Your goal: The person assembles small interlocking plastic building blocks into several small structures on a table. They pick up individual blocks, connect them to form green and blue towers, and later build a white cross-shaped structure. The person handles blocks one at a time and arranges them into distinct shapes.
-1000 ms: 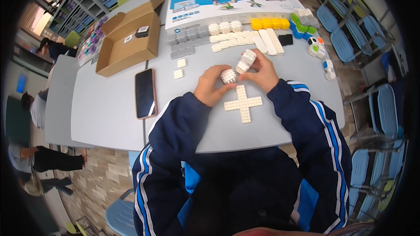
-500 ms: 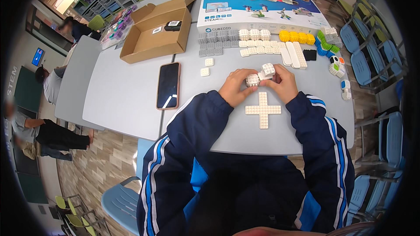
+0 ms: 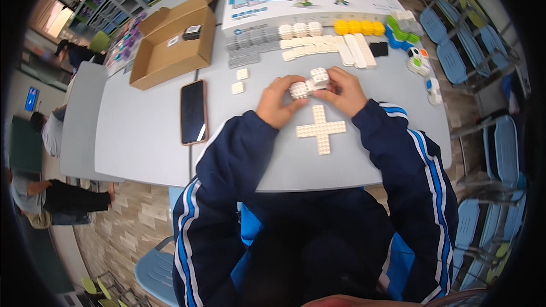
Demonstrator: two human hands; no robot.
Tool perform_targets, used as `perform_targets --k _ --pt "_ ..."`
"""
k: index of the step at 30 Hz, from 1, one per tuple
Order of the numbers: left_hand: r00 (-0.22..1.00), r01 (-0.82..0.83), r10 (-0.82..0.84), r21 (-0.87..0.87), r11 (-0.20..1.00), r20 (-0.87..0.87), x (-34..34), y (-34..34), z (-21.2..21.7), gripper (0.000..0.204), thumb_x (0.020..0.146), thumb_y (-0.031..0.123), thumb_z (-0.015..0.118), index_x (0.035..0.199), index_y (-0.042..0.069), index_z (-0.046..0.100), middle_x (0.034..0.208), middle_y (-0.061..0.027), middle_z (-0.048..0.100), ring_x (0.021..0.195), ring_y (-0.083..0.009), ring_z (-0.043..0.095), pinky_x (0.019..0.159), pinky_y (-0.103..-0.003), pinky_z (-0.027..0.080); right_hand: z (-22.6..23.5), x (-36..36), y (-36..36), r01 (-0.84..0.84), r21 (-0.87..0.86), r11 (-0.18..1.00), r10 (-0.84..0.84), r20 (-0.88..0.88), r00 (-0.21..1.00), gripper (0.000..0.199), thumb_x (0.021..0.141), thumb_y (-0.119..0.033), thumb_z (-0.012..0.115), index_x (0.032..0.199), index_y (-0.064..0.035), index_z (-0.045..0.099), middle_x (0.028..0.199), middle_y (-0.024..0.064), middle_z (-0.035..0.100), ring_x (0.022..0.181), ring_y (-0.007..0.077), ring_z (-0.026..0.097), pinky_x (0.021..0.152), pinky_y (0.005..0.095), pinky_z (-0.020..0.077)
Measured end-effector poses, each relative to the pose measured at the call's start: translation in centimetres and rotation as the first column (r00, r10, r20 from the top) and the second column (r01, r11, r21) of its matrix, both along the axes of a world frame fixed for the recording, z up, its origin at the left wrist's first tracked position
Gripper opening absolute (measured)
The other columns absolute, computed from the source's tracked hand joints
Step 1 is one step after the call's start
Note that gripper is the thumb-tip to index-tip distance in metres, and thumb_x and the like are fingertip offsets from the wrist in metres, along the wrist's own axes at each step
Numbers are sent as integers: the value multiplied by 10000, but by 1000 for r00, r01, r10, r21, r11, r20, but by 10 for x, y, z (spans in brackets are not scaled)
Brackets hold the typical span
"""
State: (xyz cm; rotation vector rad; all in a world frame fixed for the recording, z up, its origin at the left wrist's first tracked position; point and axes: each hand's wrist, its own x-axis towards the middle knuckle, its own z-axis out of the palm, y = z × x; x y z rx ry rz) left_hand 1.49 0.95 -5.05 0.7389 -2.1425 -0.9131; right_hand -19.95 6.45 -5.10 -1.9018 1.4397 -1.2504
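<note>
Grey bench (image 3: 142, 136) carries a phone (image 3: 193, 112) at nine o'clock of the left hand (image 3: 277, 102). Both hands' fingers grip a white block cluster (image 3: 309, 83); right hand (image 3: 341, 92) at three o'clock. White cross (image 3: 320, 129) lies below.

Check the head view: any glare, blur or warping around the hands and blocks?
Head view: strong fisheye, the table edges bow and the corners go black; light is even, with soft shadows; both hands and the white blocks are sharp; faint sheen on the phone.
</note>
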Motion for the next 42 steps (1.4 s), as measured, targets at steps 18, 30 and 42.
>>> perform_targets --k 18,30,42 --pt "999 9 -12 70 998 36 3 -2 2 511 699 89 825 1169 59 630 1107 -109 666 1053 -231 627 957 -332 467 0 -2 -1 -29 50 998 28 23 999 362 743 -136 791 1049 -14 641 773 25 524 635 111 500 597 255 435" --pt "999 32 -32 34 999 5 0 0 3 755 542 229 923 1183 76 554 1097 -92 620 929 -243 601 863 -342 494 2 1 3 -108 118 987 114 -45 992 724 809 -101 697 1444 -90 350 1236 186 539 1138 303 554 982 384 424" --pt "963 265 -269 156 951 3 12 -16 6 1006 598 176 909 1430 68 354 1243 -79 481 993 -178 549 947 -322 411 14 3 8 -314 114 942 314 25 949 1005 719 -157 793 1505 -57 174 1445 207 352 1316 335 428 1107 412 331"
